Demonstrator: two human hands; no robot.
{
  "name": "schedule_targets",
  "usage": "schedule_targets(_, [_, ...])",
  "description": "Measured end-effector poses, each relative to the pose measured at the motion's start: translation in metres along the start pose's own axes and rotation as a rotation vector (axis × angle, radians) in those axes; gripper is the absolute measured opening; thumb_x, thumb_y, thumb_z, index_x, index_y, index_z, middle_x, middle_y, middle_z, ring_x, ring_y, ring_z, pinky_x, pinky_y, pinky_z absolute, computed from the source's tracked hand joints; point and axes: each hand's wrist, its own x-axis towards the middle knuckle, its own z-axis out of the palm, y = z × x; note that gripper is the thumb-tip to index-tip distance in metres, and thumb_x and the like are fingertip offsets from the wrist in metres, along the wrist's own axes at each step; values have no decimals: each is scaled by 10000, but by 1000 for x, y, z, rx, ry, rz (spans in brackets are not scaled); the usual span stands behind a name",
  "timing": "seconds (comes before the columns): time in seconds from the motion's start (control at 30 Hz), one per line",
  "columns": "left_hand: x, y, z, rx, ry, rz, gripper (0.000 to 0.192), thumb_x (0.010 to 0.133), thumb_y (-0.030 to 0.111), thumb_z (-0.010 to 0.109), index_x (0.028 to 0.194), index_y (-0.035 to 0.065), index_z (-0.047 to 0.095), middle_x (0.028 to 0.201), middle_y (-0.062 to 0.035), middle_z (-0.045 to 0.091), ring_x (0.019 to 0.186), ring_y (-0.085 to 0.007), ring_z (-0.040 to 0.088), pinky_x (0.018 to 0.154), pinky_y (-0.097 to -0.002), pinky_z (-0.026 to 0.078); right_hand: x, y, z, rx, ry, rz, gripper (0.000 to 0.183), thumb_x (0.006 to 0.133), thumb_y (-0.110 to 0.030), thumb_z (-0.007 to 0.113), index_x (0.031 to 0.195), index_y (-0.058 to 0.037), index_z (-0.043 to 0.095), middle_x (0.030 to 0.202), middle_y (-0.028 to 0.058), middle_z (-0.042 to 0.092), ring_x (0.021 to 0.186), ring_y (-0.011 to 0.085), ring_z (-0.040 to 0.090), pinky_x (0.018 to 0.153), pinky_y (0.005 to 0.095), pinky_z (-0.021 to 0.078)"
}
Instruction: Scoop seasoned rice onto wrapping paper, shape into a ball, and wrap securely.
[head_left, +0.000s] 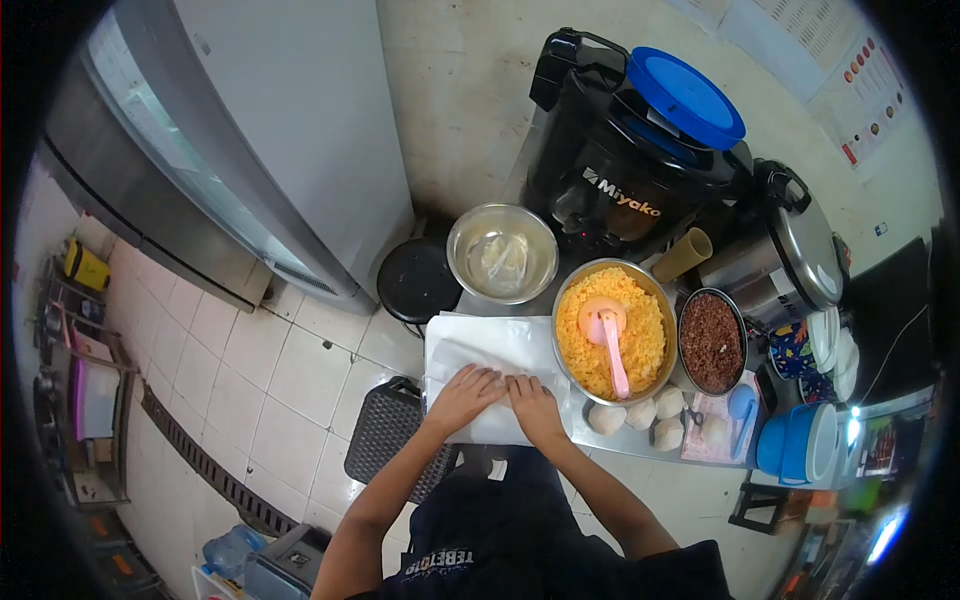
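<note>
My left hand and my right hand lie close together on a folded sheet of white wrapping paper. Their fingers are bent over the fold and hold it down; whatever the fold may cover is hidden. Beneath it is a stack of white paper sheets at the counter's edge. Right of my hands stands a metal bowl of yellow rice, with a pink rice paddle and a small pink bowl lying on the rice. Several whitish balls sit below that bowl.
A steel bowl holds a clear plastic bag. Behind are a black Miyako rice cooker and a steel one. A pot of reddish-brown grains, scissors and a blue spoon are at right. Stools stand left.
</note>
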Motion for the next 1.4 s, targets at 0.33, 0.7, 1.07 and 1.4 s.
schedule_targets(0.33, [2, -24, -5, -300, -198, -558, 452, 807, 163, 615, 1253, 121, 559, 1082, -79, 589, 1008, -248, 557, 881, -413, 422, 8, 11, 5, 323, -410, 632, 281, 833, -108, 565, 1109, -80, 518, 983, 159, 584, 898, 341, 635, 656, 413, 554])
schedule_targets(0.7, [31, -49, 8, -113, -248, -354, 227, 650, 159, 732, 832, 102, 609, 843, -41, 597, 869, -232, 586, 820, -394, 401, 18, 33, 22, 355, -76, 249, 137, 760, -69, 608, 887, -37, 567, 905, 132, 538, 962, 311, 548, 854, 416, 476])
schedule_targets(1.07, [-22, -46, 2, -155, -47, -14, 249, 786, 178, 588, 1010, 88, 648, 1114, -35, 626, 1037, -205, 555, 958, -393, 395, -20, 41, 36, 182, 140, -184, 180, 776, -95, 577, 939, -21, 590, 943, 125, 556, 934, 278, 539, 806, 382, 466])
schedule_targets(1.4, [17, -67, -1, -378, -342, -266, 195, 811, 163, 642, 986, 116, 717, 991, -40, 707, 1004, -217, 630, 942, -360, 414, -16, 43, 36, 411, -3, 80, 217, 819, -59, 565, 1008, -12, 661, 898, 148, 617, 898, 303, 581, 811, 372, 471])
